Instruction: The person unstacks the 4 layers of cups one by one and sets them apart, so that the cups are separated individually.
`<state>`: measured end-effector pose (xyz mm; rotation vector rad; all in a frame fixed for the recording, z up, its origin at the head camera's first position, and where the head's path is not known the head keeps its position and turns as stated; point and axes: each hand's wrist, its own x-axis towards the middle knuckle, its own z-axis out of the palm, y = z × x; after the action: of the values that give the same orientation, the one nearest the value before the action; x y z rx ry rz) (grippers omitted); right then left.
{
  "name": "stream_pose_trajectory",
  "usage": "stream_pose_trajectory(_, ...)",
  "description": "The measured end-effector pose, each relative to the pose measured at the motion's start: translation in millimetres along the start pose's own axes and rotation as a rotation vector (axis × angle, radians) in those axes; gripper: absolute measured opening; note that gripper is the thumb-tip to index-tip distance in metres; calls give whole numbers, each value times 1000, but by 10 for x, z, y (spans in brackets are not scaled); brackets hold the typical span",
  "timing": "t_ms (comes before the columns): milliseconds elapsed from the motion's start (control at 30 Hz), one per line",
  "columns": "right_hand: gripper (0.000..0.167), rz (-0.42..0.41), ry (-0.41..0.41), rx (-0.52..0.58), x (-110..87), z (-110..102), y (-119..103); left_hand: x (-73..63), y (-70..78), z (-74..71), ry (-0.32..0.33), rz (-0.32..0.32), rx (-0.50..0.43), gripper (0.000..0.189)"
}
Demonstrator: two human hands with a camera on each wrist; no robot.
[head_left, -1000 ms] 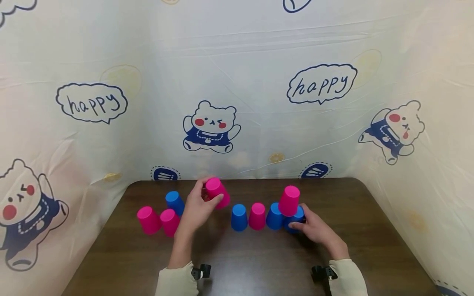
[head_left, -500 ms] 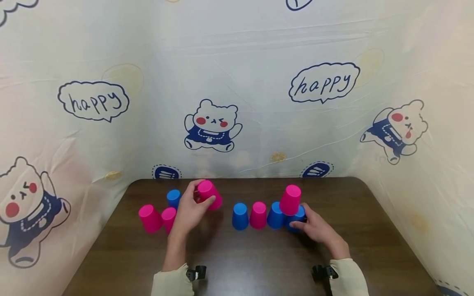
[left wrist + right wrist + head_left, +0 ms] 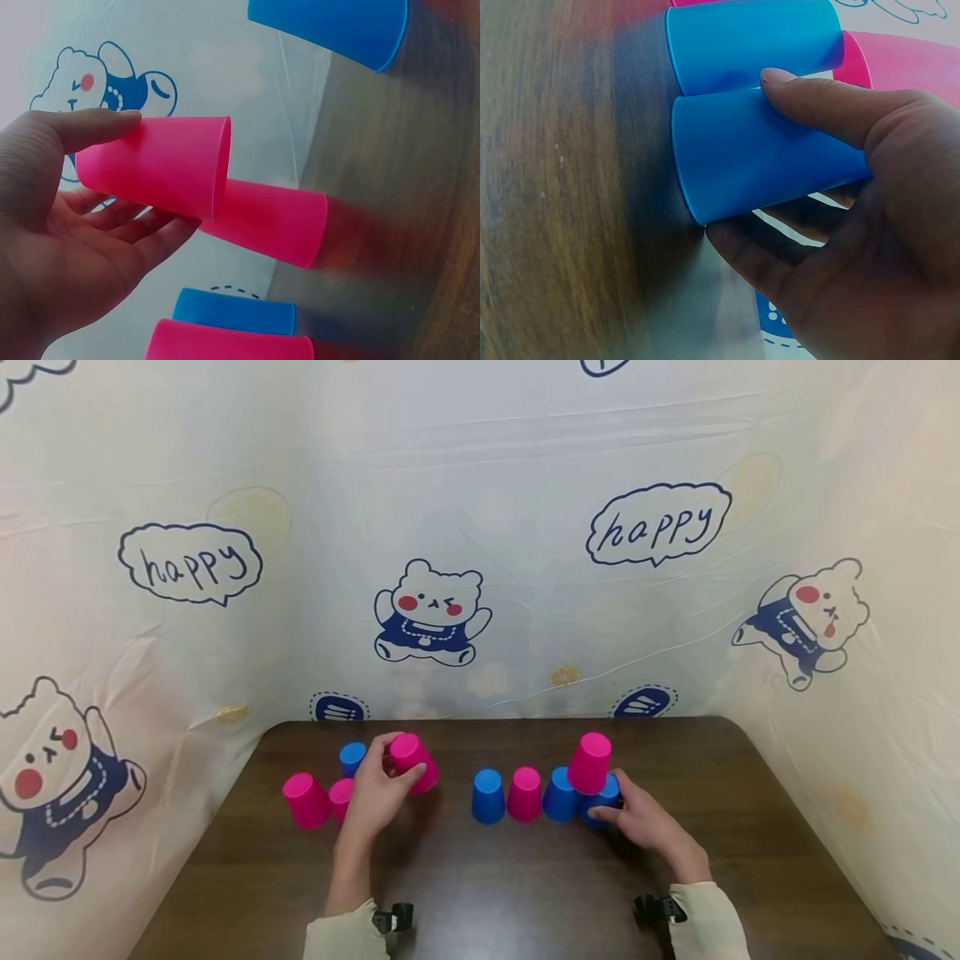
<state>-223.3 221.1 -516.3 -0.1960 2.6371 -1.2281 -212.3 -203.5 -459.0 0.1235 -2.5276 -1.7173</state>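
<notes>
In the head view my left hand (image 3: 381, 789) holds a pink cup (image 3: 415, 766), mouth down and tilted, apart from the row of cups. The left wrist view shows the thumb on one side of this cup and the fingers beneath. Behind it there stands another pink cup (image 3: 281, 225), which I cannot make out in the head view. My right hand (image 3: 648, 818) grips the end blue cup (image 3: 757, 157) of the row, thumb on one side, fingers on the other. A pink cup (image 3: 590, 764) sits upside down across this cup and the neighbouring blue cup (image 3: 559, 795).
Further left in the row are a pink cup (image 3: 524, 795) and a blue cup (image 3: 488, 797). Two pink cups (image 3: 307, 802) and a blue cup (image 3: 352, 758) stand at the left, partly behind my left hand. A printed curtain borders the brown table (image 3: 487, 893).
My left hand has moved left and slightly nearer with the pink cup, away from the row. The right hand keeps its grip on the blue cup and has hardly moved.
</notes>
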Motion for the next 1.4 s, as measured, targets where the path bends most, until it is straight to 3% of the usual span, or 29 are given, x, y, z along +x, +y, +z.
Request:
stream_pose_trajectory(367,57,-22,-4,-12,-4,-1,7,18,-173,8,3,-42,76,70)
stream_pose_trajectory(833,58,-28,-15,-3,1,-19,21,31,-248,22,-9,-102,237,66)
stream_pose_trajectory(1400,59,-16,-12,-10,-22,-17,-8,38,-324,37,-35,-117,285,58)
